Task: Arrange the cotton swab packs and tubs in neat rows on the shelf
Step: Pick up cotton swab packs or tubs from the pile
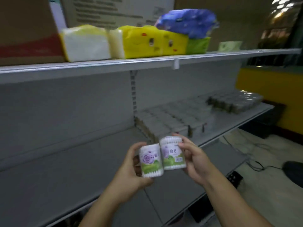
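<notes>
Holding left tub [151,161] in left grip [129,167], right tub [173,153] in right grip [195,159]; swab packs [172,118] behind, tissue packs [139,41] above.

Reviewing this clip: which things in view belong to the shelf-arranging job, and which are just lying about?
Job: left hand gripping left swab tub; right hand gripping right swab tub; rows of swab packs on the grey shelf.
Lying about: yellow tissue packs, blue wrapped pack and cardboard box on the upper shelf; power strip on the floor.
</notes>
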Demonstrator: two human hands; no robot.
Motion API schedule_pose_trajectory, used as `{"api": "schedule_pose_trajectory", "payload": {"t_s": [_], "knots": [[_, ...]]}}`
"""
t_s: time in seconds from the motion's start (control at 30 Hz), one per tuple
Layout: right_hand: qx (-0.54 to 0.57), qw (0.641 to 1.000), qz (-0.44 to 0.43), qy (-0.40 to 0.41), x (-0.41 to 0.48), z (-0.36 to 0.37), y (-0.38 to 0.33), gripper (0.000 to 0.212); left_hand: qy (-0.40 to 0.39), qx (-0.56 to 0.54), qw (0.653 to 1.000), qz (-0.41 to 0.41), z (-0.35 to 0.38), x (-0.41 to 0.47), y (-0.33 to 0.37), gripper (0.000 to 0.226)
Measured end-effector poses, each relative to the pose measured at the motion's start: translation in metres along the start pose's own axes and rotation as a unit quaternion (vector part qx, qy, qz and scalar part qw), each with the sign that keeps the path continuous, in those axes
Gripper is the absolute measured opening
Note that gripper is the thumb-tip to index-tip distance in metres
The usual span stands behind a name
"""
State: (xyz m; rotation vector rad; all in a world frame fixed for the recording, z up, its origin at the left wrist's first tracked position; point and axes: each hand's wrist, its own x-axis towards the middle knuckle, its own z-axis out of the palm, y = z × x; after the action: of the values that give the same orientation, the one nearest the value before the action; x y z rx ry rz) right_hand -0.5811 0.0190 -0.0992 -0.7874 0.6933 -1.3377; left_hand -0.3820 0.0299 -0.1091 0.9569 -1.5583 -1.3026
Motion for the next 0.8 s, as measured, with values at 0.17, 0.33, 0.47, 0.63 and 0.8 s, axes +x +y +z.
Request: {"api": "schedule_pose_trajectory", "payload": {"t_s": [0.17, 0.33, 0.47, 0.63, 0.8], "knots": [[-0.039, 0.995, -0.061, 0.063, -0.010, -0.076, -0.061, 0.037, -0.007, -0.048, 0.999, 0.016, 0.094, 0.054, 0.010, 0.085], [-0.079, 0.985, -0.118, 0.102, 0.010, -0.133, -0.112, 0.032, -0.021, -0.110, 0.994, -0.001, 0.163, 0.124, 0.013, 0.070], [-0.109, 0.966, -0.144, 0.184, 0.038, -0.185, -0.137, 0.032, -0.005, -0.136, 0.990, -0.017, 0.225, 0.203, -0.003, 0.032], [-0.140, 0.936, -0.150, 0.286, 0.071, -0.253, -0.179, 0.052, -0.067, -0.090, 0.994, -0.008, 0.293, 0.291, -0.014, 0.029], [-0.170, 0.913, -0.179, 0.324, 0.108, -0.305, -0.220, 0.052, -0.102, -0.026, 0.994, -0.018, 0.339, 0.360, -0.010, 0.047]]}}
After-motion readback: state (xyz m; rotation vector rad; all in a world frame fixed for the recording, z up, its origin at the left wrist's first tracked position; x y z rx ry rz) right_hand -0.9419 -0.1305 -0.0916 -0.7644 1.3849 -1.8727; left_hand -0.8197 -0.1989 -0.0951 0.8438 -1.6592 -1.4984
